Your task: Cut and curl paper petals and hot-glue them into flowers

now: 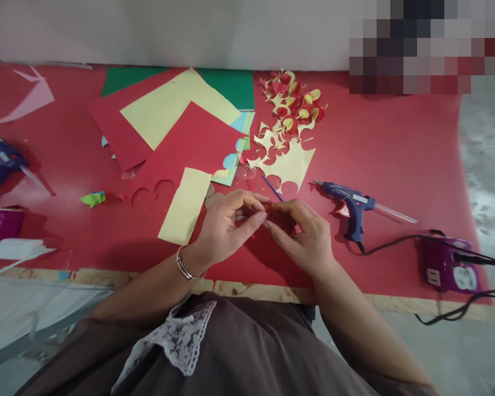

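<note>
1. Red piece (269, 205), small, at 3 o'clock from the yellow strip (185, 208): left hand (231, 223) pinches it between close-set fingers; right hand (304, 234) half-curled beside it, its grip unclear.
2. Glue gun (352, 202) at the piece's 3 o'clock, nozzle (319, 183) facing the hands: drifting closer could burn skin.
3. Overtight pinching might crease the piece.

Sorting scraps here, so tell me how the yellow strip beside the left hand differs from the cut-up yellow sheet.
The yellow strip is roughly rectangular; the cut-up sheet has rounded bites out of its edge. The strip lies beside the left hand, partly over a red sheet; the cut-up sheet lies beyond the right hand. Both are pale yellow.
</note>
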`<state>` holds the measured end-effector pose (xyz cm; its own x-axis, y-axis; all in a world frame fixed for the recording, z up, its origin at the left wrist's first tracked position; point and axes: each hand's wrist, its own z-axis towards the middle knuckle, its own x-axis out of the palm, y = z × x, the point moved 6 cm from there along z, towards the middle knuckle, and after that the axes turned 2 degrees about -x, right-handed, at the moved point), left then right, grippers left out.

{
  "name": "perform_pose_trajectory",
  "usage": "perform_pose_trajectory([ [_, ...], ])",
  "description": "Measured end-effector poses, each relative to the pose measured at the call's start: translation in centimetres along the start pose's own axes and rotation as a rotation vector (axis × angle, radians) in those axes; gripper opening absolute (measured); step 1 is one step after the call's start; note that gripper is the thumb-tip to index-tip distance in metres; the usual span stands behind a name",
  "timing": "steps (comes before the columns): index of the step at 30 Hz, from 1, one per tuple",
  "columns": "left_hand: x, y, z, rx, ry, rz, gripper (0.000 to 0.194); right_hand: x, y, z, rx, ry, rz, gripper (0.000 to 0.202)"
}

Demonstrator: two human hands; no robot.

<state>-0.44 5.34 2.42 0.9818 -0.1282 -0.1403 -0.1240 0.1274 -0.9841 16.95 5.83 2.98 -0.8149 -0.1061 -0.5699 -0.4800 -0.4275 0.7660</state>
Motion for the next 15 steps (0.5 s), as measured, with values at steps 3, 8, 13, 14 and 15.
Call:
perform_pose_trajectory([
  [3, 0.0, 0.2, 0.1, -0.042, -0.013, -0.062, 0.013, 0.1, -0.1, 0.0, 0.013, 0.010, -0.008, 0.015],
  [8, 0.1, 0.7, 0.0, -0.127, -0.028, -0.157, 0.019, 0.1, 0.0, 0.0, 0.009, 0.024, -0.015, 0.014],
  [13, 0.2, 1.2, 0.0, -0.191, -0.031, -0.218, 0.026, 0.2, 0.0, -0.1, 0.015, 0.036, -0.015, 0.015],
  [14, 0.2, 1.3, 0.0, -0.200, -0.036, -0.226, 0.027, 0.2, -0.1, -0.1, 0.023, 0.044, -0.013, 0.016],
  [15, 0.2, 1.3, 0.0, -0.205, -0.041, -0.229, 0.028, 0.3, -0.1, -0.1, 0.028, 0.052, -0.008, 0.016],
])
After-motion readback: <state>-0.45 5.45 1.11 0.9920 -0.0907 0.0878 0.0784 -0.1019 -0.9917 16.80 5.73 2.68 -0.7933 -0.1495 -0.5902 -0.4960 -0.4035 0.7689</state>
